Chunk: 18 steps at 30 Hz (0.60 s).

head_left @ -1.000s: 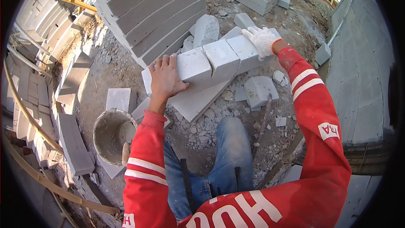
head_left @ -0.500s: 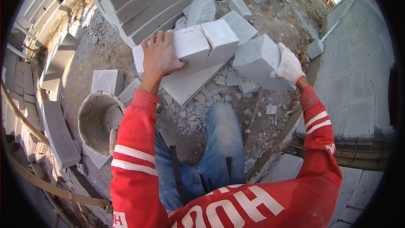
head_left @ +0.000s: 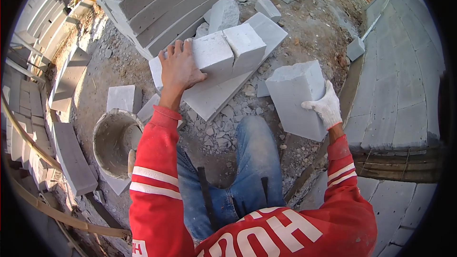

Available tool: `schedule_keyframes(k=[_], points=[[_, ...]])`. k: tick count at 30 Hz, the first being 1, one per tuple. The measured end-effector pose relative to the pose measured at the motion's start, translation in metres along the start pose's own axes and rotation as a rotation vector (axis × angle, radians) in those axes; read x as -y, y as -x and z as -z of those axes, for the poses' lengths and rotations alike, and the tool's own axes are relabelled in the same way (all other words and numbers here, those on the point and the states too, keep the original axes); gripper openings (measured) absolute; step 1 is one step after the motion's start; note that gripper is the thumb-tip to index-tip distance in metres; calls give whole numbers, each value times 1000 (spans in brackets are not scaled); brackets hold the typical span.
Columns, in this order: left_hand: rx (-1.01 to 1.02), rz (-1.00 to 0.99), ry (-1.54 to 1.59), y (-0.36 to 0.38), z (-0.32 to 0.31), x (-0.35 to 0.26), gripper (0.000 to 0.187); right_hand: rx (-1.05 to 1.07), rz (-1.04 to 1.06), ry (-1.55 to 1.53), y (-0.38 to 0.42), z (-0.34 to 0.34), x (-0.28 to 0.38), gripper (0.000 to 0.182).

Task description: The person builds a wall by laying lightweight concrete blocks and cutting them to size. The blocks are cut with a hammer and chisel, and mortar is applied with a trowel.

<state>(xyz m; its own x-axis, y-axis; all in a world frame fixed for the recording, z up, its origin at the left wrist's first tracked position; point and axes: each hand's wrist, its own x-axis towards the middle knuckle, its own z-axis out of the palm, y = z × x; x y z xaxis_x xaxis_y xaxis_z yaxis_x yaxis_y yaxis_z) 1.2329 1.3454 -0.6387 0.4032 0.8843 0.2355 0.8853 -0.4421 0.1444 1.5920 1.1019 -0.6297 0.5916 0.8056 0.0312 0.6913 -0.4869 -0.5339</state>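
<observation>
My bare left hand point(head_left: 180, 71) grips the top edge of a long pale grey concrete block point(head_left: 214, 52), fingers over its top and thumb against the near side. A narrow split runs down that block near its right end. The block rests on a flat slab point(head_left: 204, 101) lying on the ground. My right hand point(head_left: 325, 107), in a white knitted glove, holds a shorter concrete block point(head_left: 295, 97) by its right side. This block is tilted, with a rough broken upper edge, and is apart from the split one.
A mortar-stained bucket point(head_left: 97, 138) stands left of my legs. Tall stacked blocks point(head_left: 166, 9) rise ahead, with broken chunks point(head_left: 224, 14) beside them. Rubble point(head_left: 214, 135) covers the ground between my knees and the slab. A block wall point(head_left: 395, 90) runs along the right.
My right hand has brought the shorter block down and nearer to my body, turning it. The left hand stays on the split block. My view has shifted slightly.
</observation>
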Motion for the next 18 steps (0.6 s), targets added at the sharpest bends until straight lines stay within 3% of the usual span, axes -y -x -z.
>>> schedule_keyframes(k=[3, 10, 13, 18], points=[[-18, -11, 4, -1, -1, 0, 103, 17, -111, -142, 17, -13, 0, 95], [-50, -22, 28, 2, -3, 1, 102, 38, -199, -137, 43, -58, -7, 105], [-43, -36, 19, 2, -5, 3, 106, -65, -144, 36, 56, -71, -11, 110], [17, -2, 10, 3, 0, 3, 106, 47, -206, 233, 70, -76, 9, 119]])
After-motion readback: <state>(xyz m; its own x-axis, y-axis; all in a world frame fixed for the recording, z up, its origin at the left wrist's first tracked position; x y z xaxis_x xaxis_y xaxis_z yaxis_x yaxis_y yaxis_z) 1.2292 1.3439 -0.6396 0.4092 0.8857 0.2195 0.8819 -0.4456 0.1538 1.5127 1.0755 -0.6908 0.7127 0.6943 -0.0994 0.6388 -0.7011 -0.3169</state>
